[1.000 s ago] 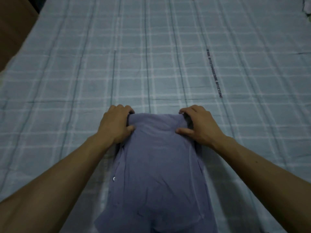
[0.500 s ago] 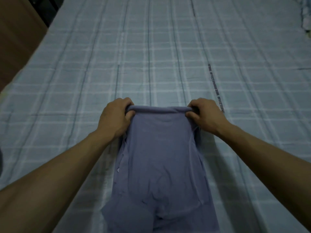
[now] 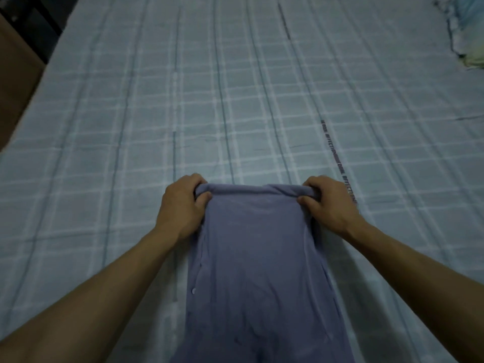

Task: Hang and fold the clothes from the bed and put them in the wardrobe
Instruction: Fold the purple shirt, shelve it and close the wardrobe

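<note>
A blue-violet buttoned shirt (image 3: 259, 271) lies lengthwise on the bed (image 3: 235, 100), folded into a narrow strip that runs from the bottom edge of the view up to my hands. My left hand (image 3: 183, 205) grips the far left corner of its rolled top edge, fingers curled over the cloth. At the far right corner my right hand (image 3: 328, 203) holds the same edge, thumb under the fold. A small white button shows on the shirt's left side. The shirt's near end is cut off by the frame.
The bed carries a pale blue checked sheet with a printed text strip (image 3: 337, 161). A patterned pillow or cloth (image 3: 468, 35) sits at the far right corner. Brown wooden furniture (image 3: 15, 74) stands along the bed's left side.
Both hands have drawn the shirt's top edge farther up the bed and apart, stretching the cloth flatter. The top edge now forms a tighter roll between the hands.
</note>
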### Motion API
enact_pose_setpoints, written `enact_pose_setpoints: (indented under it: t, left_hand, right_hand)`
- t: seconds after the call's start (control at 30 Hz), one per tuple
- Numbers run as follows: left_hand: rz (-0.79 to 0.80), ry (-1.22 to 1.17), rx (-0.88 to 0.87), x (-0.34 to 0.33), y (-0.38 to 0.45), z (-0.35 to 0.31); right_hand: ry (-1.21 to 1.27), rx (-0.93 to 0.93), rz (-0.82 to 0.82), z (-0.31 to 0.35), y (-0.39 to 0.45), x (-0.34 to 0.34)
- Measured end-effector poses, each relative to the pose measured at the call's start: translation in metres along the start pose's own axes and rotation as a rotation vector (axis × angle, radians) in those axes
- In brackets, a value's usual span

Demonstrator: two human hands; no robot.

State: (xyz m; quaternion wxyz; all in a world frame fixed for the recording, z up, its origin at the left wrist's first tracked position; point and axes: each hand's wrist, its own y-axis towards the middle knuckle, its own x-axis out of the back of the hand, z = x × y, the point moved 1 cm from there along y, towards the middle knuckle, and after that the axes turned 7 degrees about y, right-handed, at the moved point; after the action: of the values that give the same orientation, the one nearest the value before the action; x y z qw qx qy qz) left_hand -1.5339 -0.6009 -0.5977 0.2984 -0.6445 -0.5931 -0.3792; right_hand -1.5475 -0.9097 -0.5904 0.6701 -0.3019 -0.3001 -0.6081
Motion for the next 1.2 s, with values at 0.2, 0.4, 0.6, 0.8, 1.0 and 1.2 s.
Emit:
enact_pose_setpoints:
  t: [0.2, 0.4, 0.6, 0.8, 1.0, 1.2]
  left_hand:
    - [-0.067, -0.046, 0.076, -0.011, 0.048, 0.012]
    - [0.046, -0.046, 0.187, -0.02, 0.05, 0.019]
    - [0.047, -0.088, 0.249, -0.003, 0.055, 0.014]
    - [-0.036, -0.129, 0.26, 0.017, 0.032, -0.004]
    - [-0.071, -0.194, 0.24, 0.039, -0.017, -0.017]
    - [-0.096, -0.222, 0.173, 0.045, -0.075, -0.027]
  right_hand:
    - [0.012, -0.03, -0.092, -0.001, 0.052, -0.007]
    - [-0.001, -0.074, 0.012, -0.011, 0.052, -0.012]
    - [0.041, -0.069, 0.009, -0.006, 0.052, 0.003]
    - [0.119, 0.018, -0.088, 0.008, 0.027, 0.023]
    - [0.023, 0.232, -0.084, 0.016, -0.018, 0.039]
    - [-0.003, 0.346, -0.021, 0.014, -0.067, 0.044]
